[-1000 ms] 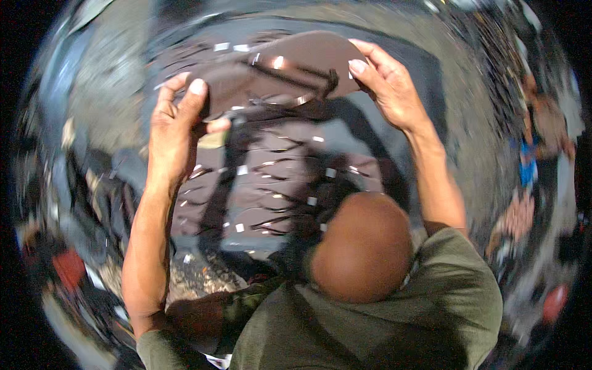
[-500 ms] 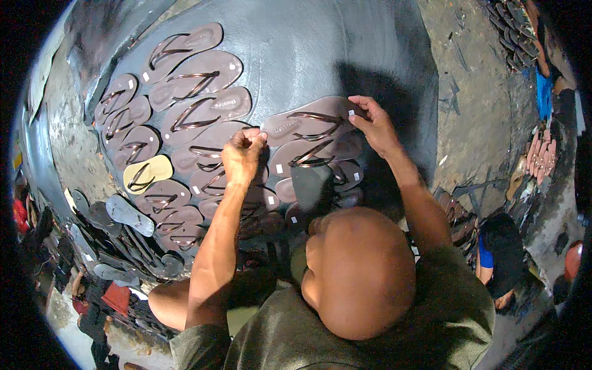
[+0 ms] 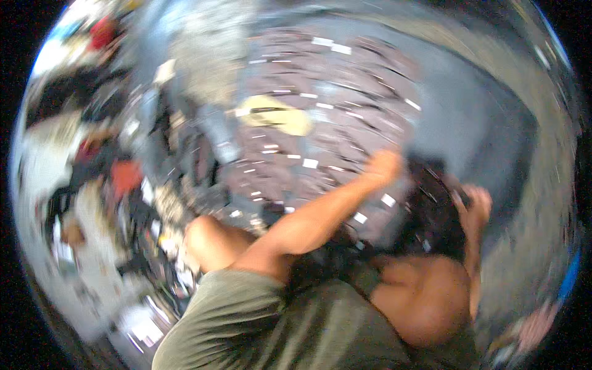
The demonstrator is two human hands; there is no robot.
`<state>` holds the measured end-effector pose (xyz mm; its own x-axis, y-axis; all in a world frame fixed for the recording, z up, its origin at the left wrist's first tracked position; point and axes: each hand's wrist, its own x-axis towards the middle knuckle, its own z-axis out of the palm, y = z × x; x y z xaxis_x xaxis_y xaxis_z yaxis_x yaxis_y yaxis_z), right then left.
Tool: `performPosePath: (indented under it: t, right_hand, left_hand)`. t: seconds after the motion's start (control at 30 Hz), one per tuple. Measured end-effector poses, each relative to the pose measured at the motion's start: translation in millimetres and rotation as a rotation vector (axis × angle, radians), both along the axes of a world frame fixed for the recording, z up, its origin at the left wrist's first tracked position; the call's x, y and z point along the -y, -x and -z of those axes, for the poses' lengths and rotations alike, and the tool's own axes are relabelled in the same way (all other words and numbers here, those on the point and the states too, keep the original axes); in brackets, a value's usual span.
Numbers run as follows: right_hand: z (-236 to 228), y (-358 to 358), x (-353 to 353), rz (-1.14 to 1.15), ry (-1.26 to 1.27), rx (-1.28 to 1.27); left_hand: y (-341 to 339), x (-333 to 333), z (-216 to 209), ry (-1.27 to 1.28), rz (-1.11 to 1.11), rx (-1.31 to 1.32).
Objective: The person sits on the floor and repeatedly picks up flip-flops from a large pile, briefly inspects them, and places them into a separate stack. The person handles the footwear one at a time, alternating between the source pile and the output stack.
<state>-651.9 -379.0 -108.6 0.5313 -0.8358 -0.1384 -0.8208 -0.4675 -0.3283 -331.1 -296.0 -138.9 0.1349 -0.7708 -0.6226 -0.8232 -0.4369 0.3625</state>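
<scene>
The head view is very blurry, but it shows a person in a green shirt bending low over a big spread of dark flat sandal soles (image 3: 320, 123) on a grey sheet (image 3: 468, 129). The soles lie side by side in rows, likely so each one can be seen and reached. One pale yellow sole (image 3: 274, 115) sits among the dark ones.

The left hand (image 3: 382, 168) reaches out over the near edge of the rows. Its fingers look curled in, but the blur hides whether they grip anything, so I cannot tell. The right hand (image 3: 475, 206) is off to the side, next to a dark heap (image 3: 431, 216) (maybe more soles, too smeared to say). Whether its fingers are open or closed cannot be made out either.

A messy pile of mixed things (image 3: 129, 185) lies well apart, on the person's left
</scene>
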Motion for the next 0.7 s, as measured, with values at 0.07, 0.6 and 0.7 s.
performPosePath:
  t: [0.07,0.6,0.7]
  right_hand:
    - [18.0,19.8,-2.5,0.092,0.037,0.028]
    - [-71.0,-10.8,-60.1,0.302,0.092,-0.038]
    - [-115.7,-79.4,-96.5,0.292,0.226,0.239]
  left_hand:
    - [-39.6,10.4,-14.5,0.288,0.049,-0.396]
    - [-571.7,-337.8,22.1,0.313,-1.410,0.195]
    - [-557.4,-314.0,8.6,0.557,-1.459,0.481]
